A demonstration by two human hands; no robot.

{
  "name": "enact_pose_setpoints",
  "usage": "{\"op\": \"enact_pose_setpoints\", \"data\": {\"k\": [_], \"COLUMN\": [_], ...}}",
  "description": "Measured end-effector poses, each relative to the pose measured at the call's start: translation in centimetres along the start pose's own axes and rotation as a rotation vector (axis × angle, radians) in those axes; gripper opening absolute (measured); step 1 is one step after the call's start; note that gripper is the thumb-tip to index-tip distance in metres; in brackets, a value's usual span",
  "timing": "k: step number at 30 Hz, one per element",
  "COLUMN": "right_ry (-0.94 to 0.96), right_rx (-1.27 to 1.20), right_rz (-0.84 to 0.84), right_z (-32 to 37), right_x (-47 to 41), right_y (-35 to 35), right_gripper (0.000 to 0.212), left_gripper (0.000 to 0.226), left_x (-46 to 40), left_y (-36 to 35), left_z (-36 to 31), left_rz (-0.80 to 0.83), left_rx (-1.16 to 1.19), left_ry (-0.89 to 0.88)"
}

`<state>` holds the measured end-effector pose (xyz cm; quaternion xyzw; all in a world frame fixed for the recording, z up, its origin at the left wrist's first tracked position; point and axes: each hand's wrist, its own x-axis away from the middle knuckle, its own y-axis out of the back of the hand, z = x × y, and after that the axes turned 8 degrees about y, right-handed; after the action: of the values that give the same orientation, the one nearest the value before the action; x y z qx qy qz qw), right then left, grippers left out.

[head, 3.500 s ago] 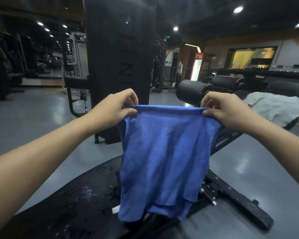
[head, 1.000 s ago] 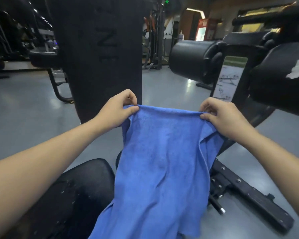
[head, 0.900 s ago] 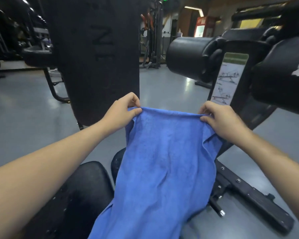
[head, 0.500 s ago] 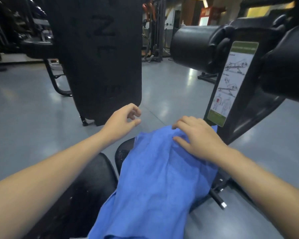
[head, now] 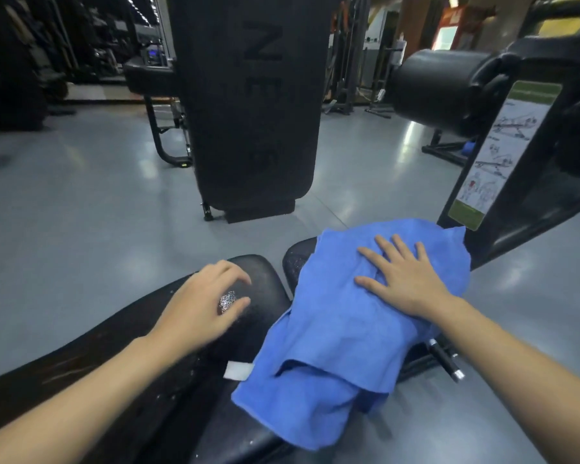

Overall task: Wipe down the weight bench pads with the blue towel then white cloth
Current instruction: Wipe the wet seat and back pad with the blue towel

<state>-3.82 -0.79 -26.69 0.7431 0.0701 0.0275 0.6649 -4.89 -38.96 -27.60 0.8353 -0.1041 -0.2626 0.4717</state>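
The blue towel (head: 342, 333) lies spread over the small black seat pad (head: 295, 259) of the weight bench, its lower edge hanging past the gap. My right hand (head: 402, 276) presses flat on the towel with fingers spread. My left hand (head: 205, 306) hovers over or rests on the end of the long black back pad (head: 121, 349), fingers loosely curled, holding nothing; the pad shows wet specks. The white cloth is not in view.
A tall black upright pad (head: 252, 102) stands ahead on the grey floor. A black roller pad (head: 436, 85) and a frame with an instruction label (head: 503, 145) rise at the right. A metal adjustment pin (head: 446, 360) sticks out under the towel.
Both hands lowered the held-up towel onto the seat pad. My left hand let go and moved to the back pad; my right hand now lies flat on the towel.
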Motion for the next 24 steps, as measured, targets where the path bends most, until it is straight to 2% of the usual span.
{"op": "enact_pose_setpoints", "data": {"k": [5, 10, 15, 24], "right_ry": [0.055, 0.143, 0.182, 0.233], "right_rx": [0.018, 0.012, 0.019, 0.025], "right_rz": [0.052, 0.114, 0.142, 0.165], "right_z": [1.2, 4.5, 5.4, 7.5], "right_x": [0.0, -0.4, -1.3, -4.9], "right_y": [0.2, 0.4, 0.3, -0.1], "right_gripper": [0.108, 0.09, 0.093, 0.089], "left_gripper": [0.023, 0.021, 0.022, 0.025], "left_x": [4.1, 6.8, 8.8, 8.4], "left_y": [-0.3, -1.7, -2.8, -3.5], "left_z": [0.8, 2.1, 3.5, 4.4], "left_rz": [-0.03, -0.04, -0.099, -0.106], "left_rx": [0.018, 0.011, 0.02, 0.04], "left_ry": [-0.006, -0.011, 0.055, 0.068]}}
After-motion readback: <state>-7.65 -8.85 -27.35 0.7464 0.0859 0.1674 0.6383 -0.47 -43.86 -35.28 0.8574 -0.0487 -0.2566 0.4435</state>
